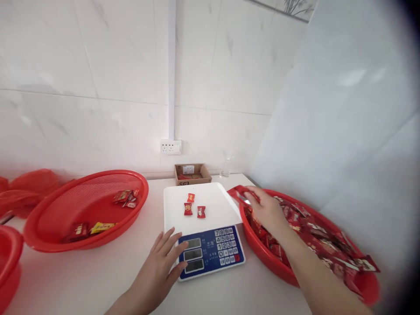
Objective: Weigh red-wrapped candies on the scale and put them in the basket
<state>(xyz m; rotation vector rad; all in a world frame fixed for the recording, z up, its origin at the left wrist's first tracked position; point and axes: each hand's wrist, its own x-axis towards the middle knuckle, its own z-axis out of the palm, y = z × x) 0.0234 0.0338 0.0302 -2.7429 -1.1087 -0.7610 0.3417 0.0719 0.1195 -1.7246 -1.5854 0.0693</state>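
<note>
My right hand (267, 210) is closed on a red wrapped packet (238, 190), just over the near left part of a red plastic basket (264, 256) heaped with red snack packets (315, 236). My left hand (160, 262) is open, fingers spread, at the left edge of a digital scale (211, 249), its fingertips by the display windows. Whether they touch the casing I cannot tell. Three small red wrapped candies, an upper one (190, 197), a left one (187, 208) and a right one (201, 212), lie on the scale's white weighing plate (175, 221).
To the left stands a red basket (88, 245) holding a few red packets and a yellow packet (102, 227). Another red basket (9, 262) is cut off at the left edge. By the wall are a small cardboard box (197, 180), a clear bottle (226, 167) and red bags (36, 188).
</note>
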